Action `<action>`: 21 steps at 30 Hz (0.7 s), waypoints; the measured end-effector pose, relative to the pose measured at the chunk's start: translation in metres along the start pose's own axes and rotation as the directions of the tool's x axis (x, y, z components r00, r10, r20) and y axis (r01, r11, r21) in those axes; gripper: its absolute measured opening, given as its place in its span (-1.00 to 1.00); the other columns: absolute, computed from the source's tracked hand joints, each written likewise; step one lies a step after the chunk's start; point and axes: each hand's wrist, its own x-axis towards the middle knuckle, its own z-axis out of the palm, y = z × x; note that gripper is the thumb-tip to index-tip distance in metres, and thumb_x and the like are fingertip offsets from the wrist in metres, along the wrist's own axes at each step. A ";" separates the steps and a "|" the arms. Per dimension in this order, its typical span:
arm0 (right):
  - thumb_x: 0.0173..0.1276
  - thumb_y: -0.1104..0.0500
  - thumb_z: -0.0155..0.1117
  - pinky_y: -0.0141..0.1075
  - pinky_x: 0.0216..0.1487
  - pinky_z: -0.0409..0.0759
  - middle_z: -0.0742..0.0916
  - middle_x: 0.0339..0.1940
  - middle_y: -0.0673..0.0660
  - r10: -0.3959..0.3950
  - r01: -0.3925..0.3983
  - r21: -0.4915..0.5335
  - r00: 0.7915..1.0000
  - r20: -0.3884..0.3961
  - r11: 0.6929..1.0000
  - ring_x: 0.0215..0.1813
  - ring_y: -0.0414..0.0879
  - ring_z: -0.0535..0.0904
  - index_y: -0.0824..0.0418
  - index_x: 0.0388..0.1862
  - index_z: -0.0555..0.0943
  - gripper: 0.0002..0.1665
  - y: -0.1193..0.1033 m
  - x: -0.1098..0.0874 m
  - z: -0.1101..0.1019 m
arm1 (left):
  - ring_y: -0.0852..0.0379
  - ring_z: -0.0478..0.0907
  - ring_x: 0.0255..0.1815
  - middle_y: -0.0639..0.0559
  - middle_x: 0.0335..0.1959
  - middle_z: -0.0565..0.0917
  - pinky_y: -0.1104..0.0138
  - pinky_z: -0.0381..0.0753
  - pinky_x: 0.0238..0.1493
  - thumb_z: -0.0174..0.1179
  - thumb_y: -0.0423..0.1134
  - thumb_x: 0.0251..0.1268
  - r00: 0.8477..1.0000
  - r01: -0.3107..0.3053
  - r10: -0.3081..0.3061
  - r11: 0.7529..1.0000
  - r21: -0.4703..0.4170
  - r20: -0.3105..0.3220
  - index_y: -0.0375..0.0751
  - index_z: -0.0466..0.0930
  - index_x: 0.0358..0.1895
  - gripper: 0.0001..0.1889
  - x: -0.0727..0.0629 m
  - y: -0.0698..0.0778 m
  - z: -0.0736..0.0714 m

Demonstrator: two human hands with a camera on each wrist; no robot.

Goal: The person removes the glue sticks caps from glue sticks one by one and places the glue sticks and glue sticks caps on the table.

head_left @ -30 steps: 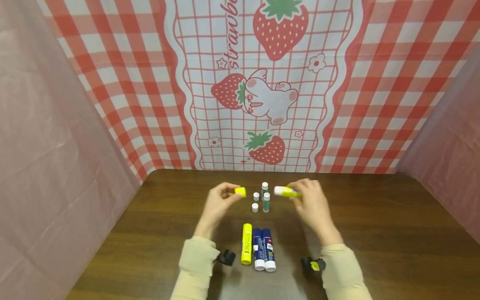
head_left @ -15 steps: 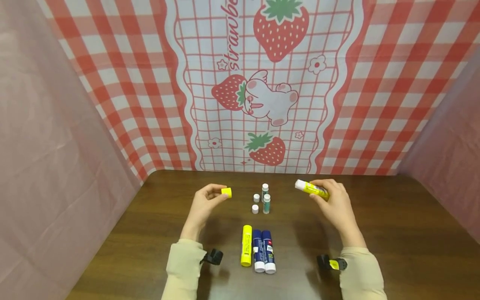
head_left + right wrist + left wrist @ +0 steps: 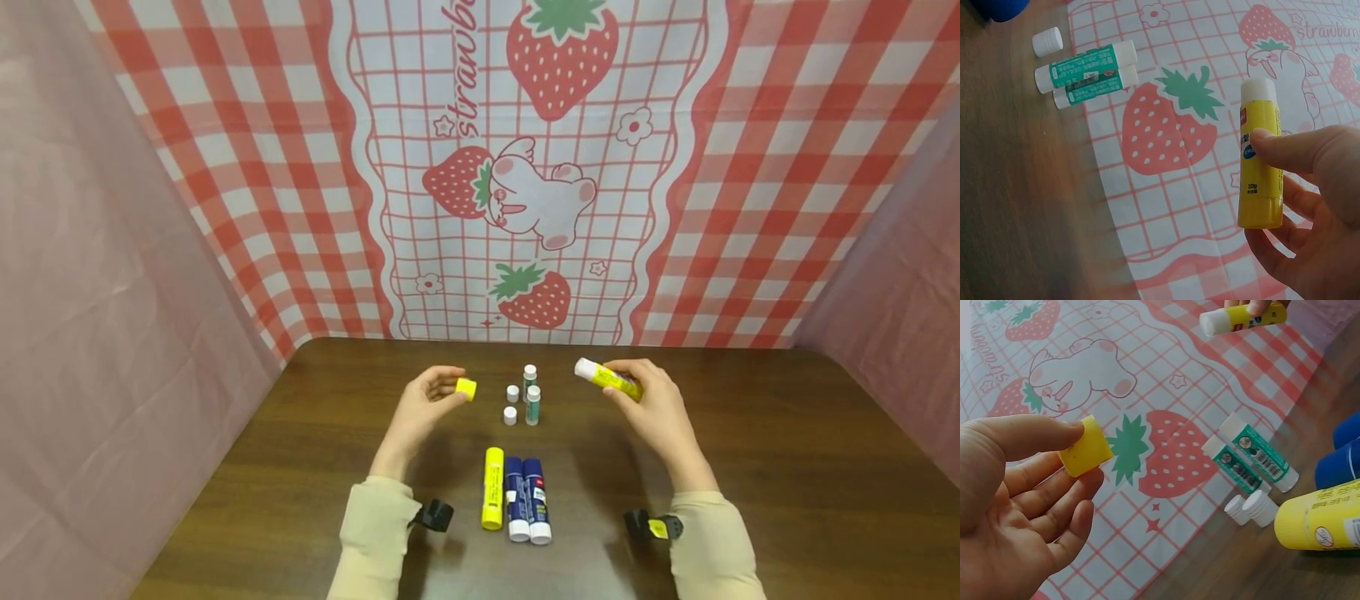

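Observation:
My left hand pinches a yellow glue stick cap between thumb and fingers, above the table. To the right, my right hand holds an uncapped yellow glue stick, its white end pointing up and to the left in the head view. Between the hands stand two small green-and-white glue sticks with their white tops bare. Two small white caps sit just left of them. Nearer the front lie a capped yellow glue stick and two dark blue glue sticks with white ends, side by side.
A brown wooden table carries everything. Behind it hangs a red-and-white checked cloth with strawberries, and pink cloth closes off the left and right sides.
Both hands first drew apart, the left with the yellow cap and the right with the open glue stick. Over the last half second they have come slightly closer together.

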 end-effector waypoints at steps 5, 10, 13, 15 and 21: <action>0.05 0.31 0.37 -0.09 -0.18 0.38 0.63 -0.19 0.22 0.000 0.000 0.011 1.000 0.017 1.000 -0.18 0.07 0.50 0.25 -0.10 0.58 -0.63 0.000 -0.001 0.003 | -0.12 0.48 -0.13 -0.31 -0.11 0.57 0.39 0.46 -0.12 0.17 -0.48 0.11 1.000 -0.016 0.015 1.000 0.022 0.015 -0.50 0.46 -0.03 -0.68 -0.007 0.015 0.007; 0.06 0.29 0.37 -0.09 -0.17 0.41 0.64 -0.18 0.21 0.008 -0.009 0.013 0.999 0.037 1.000 -0.18 0.04 0.51 0.22 -0.09 0.59 -0.63 -0.002 -0.002 0.006 | -0.08 0.49 -0.15 -0.28 -0.12 0.59 0.40 0.47 -0.15 0.18 -0.47 0.10 1.000 -0.024 0.023 0.999 0.038 0.017 -0.45 0.50 -0.04 -0.70 -0.009 0.017 0.011; 0.07 0.28 0.36 -0.08 -0.18 0.43 0.63 -0.18 0.19 0.021 -0.022 0.018 0.999 0.043 1.000 -0.19 0.03 0.52 0.21 -0.09 0.59 -0.64 -0.002 -0.002 0.008 | -0.07 0.50 -0.15 -0.27 -0.13 0.60 0.38 0.47 -0.14 0.18 -0.46 0.10 1.000 -0.023 0.022 0.998 0.063 0.020 -0.42 0.51 -0.03 -0.69 -0.009 0.015 0.013; 0.08 0.27 0.36 -0.08 -0.17 0.45 0.63 -0.17 0.18 0.034 -0.035 0.025 0.998 0.054 0.999 -0.19 0.02 0.52 0.21 -0.09 0.58 -0.64 -0.003 -0.002 0.009 | -0.09 0.51 -0.15 -0.28 -0.13 0.60 0.37 0.48 -0.14 0.18 -0.45 0.11 0.999 -0.028 0.026 0.996 0.084 0.021 -0.43 0.51 -0.03 -0.68 -0.009 0.013 0.015; 0.12 0.23 0.34 -0.06 -0.12 0.49 0.63 -0.15 0.20 0.070 -0.075 0.043 0.992 0.107 0.996 -0.18 0.01 0.52 0.21 -0.08 0.56 -0.65 -0.004 -0.003 0.012 | 0.04 0.52 -0.23 -0.22 -0.16 0.62 0.36 0.48 -0.21 0.23 -0.37 0.10 1.000 -0.018 0.018 0.993 0.113 0.006 -0.35 0.53 0.00 -0.65 0.000 -0.010 0.020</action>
